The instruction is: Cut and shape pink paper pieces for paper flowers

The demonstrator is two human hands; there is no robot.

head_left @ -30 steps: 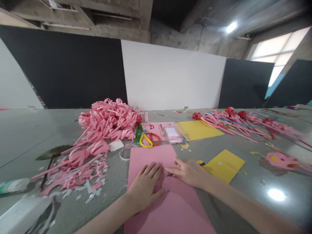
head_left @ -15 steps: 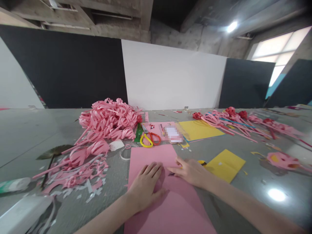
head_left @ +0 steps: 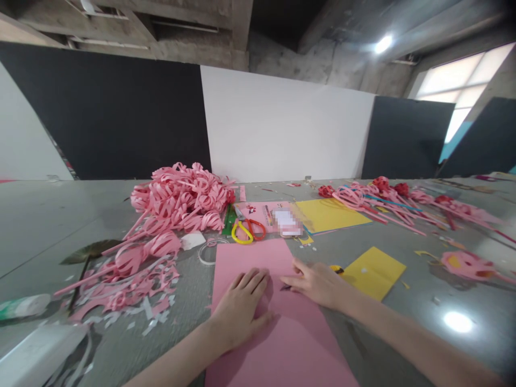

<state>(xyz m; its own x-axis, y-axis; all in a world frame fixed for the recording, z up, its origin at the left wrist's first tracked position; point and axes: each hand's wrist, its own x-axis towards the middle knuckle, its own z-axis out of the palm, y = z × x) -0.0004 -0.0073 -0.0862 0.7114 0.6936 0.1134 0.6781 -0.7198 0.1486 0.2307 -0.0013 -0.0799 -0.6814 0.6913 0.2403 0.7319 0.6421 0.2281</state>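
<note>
A pink paper sheet [head_left: 258,252] lies lengthwise on the grey surface in front of me. My left hand [head_left: 237,309] rests flat on its middle, fingers stretched forward and thumb out to the right. Near the sheet's right edge, my right hand [head_left: 318,282] is closed round a utility knife [head_left: 337,269]. Its yellow and black end sticks out behind the hand, and a dark tip shows under the fingers against the paper. Most of the knife is hidden by the hand. Beyond the sheet lie scissors [head_left: 243,234] with one yellow and one red handle loop.
A heap of pink paper-strip blooms [head_left: 181,196] sits at left, with paper scraps [head_left: 133,293] before it. At right are a folded yellow paper [head_left: 374,274] and pink and red paper flowers [head_left: 381,196]. A phone [head_left: 287,223] with a blurred screen lies beyond the sheet.
My right hand has shifted slightly to the right with the utility knife. My left hand stays in place on the pink sheet.
</note>
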